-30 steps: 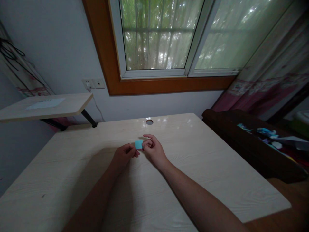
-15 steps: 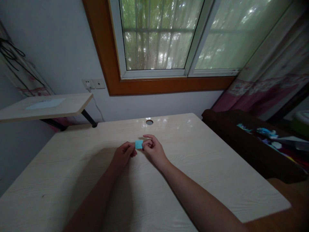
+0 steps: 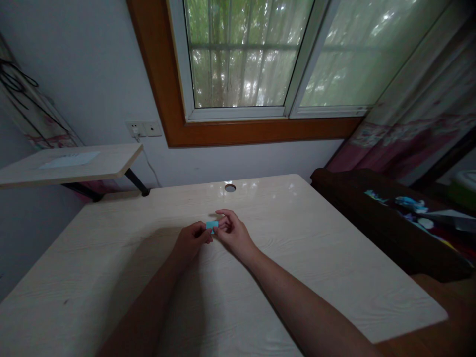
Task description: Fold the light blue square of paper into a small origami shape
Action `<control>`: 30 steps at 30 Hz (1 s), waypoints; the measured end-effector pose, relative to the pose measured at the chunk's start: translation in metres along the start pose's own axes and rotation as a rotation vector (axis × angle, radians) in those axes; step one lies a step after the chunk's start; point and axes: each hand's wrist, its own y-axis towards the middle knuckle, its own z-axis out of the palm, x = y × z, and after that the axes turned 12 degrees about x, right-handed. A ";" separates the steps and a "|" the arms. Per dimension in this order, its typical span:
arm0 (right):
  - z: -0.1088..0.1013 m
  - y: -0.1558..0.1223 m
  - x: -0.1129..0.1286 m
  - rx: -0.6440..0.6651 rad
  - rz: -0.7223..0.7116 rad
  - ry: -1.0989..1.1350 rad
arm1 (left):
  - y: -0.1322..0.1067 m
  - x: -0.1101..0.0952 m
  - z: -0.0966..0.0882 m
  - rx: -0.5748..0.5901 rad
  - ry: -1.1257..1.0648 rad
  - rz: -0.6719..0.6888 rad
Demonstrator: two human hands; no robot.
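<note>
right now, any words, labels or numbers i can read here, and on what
None can be read.
blue paper piece, pinched between left hand and right hand: no print shows.
white sheet on the side shelf: too blurred to tell.
wall sockets: no legible marking.

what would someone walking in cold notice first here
The eye goes first to the small light-blue piece, pinched between the left hand and the right hand above the middle of the pale wooden table. Next comes the big window with its orange-brown frame on the wall behind, bright with green leaves. A round hole sits near the table's far edge.
</note>
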 end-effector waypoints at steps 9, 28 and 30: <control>-0.001 0.000 0.001 -0.025 -0.002 0.002 | 0.000 -0.001 0.000 0.020 -0.028 -0.019; -0.001 -0.001 0.003 0.006 0.002 0.035 | 0.001 0.003 -0.001 -0.020 -0.029 -0.017; -0.001 -0.001 0.005 0.007 -0.004 0.049 | 0.001 0.001 -0.001 -0.024 -0.033 -0.024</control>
